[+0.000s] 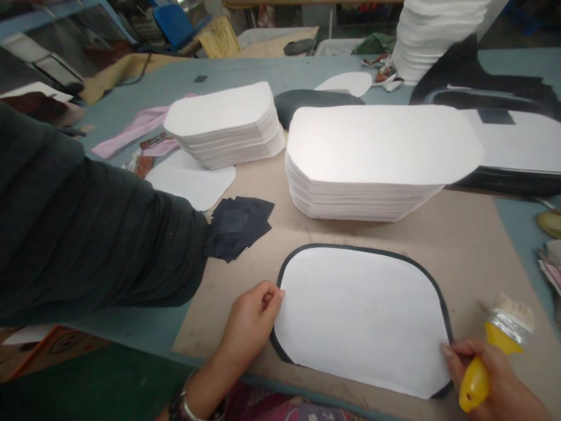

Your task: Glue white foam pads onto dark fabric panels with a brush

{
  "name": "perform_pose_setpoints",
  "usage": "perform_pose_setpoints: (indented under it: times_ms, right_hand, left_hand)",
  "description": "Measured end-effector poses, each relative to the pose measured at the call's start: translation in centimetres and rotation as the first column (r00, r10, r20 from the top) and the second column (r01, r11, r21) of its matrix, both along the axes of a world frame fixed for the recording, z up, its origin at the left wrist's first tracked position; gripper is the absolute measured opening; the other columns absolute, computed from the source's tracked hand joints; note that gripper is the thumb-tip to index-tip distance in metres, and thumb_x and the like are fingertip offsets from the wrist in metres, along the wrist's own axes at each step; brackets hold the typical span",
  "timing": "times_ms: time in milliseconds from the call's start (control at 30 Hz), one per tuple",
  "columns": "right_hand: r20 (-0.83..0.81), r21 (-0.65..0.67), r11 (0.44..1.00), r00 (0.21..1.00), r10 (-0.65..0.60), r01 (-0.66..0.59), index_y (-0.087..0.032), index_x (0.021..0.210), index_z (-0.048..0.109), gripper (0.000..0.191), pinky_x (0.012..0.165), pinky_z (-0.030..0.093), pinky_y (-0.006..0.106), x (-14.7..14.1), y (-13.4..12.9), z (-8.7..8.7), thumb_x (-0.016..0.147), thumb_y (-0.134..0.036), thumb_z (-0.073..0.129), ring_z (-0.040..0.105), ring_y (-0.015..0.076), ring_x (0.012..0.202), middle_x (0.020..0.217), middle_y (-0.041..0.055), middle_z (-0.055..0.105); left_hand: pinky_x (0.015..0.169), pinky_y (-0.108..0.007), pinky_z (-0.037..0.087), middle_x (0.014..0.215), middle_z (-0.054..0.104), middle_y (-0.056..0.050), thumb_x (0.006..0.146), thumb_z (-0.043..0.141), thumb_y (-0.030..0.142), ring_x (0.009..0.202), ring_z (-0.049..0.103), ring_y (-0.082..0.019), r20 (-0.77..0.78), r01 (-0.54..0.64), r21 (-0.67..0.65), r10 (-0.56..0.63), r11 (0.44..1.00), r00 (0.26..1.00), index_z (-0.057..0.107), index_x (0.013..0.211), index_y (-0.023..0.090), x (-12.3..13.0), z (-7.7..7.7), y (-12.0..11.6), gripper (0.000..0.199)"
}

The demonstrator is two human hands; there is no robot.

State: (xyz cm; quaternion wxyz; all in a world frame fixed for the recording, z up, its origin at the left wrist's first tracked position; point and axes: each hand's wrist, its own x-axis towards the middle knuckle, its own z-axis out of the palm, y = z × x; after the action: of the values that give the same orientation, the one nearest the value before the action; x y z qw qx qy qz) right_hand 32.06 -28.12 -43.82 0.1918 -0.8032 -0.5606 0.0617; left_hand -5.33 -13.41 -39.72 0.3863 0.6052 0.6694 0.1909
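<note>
A white rounded panel (363,316) lies over a slightly larger dark piece (346,247), which shows as a black rim along the far edge, the sides and part of the near corners. My left hand (256,316) pinches the two layers at the left edge, thumb on top. At the right edge, the thumb and finger of my right hand (491,374) close on the panel's border. That same hand also holds a paintbrush (475,383) with a yellow handle, its pale bristles pointing away to the upper right.
Behind the panel stand two stacks of white pieces, a larger stack (381,146) and a smaller stack (223,120). Small dark squares (239,225) lie left of centre. A tall pile of dark fabric pieces (96,228) fills the left. A tall white stack (433,41) rises at the back right.
</note>
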Motion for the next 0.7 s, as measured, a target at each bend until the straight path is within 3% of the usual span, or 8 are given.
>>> perform_pose_setpoints:
  times_ms: [167, 400, 700]
  right_hand:
    - [-0.032, -0.018, 1.0, 0.999, -0.021, 0.02, -0.028, 0.096, 0.054, 0.029, 0.06, 0.05, 0.036, -1.9, 0.4, 1.2, 0.096, -0.056, 0.049, 0.067, 0.0245, 0.067, 0.084, 0.0026, 0.068]
    - [-0.019, 0.031, 0.999, 1.0, 0.023, -0.022, -0.026, 0.1, 0.051, 0.015, 0.067, 0.048, 0.035, -2.8, 1.1, 1.8, 0.1, -0.041, 0.05, 0.066, 0.0235, 0.073, 0.089, 0.0037, 0.067]
    - [-0.014, -0.166, 0.982, 0.996, 0.093, -0.094, -0.024, 0.099, 0.052, 0.009, 0.07, 0.042, 0.033, -1.9, 2.4, 4.1, 0.097, -0.031, 0.047, 0.062, 0.026, 0.081, 0.087, 0.0066, 0.064]
  left_hand:
    - [0.058, -0.026, 0.04, 0.062, 0.062, 0.001, 0.087, 0.052, 0.057, 0.061, 0.059, -0.019, -0.043, 0.028, 0.005, -0.027, 1.0, 0.999, 0.062, 0.074, 0.022, -0.5, -0.4, 0.2, 0.039]
    - [0.059, -0.027, 0.043, 0.065, 0.065, 0.0, 0.082, 0.05, 0.062, 0.067, 0.065, -0.021, -0.12, 0.064, -0.011, -0.065, 0.998, 0.991, 0.061, 0.075, 0.023, -0.6, -0.3, 0.8, 0.041]
    - [0.062, -0.028, 0.041, 0.067, 0.064, 0.001, 0.084, 0.053, 0.061, 0.064, 0.061, -0.019, -0.201, 0.22, -0.014, -0.218, 0.975, 0.955, 0.06, 0.082, 0.024, -1.7, -0.8, 2.0, 0.038]
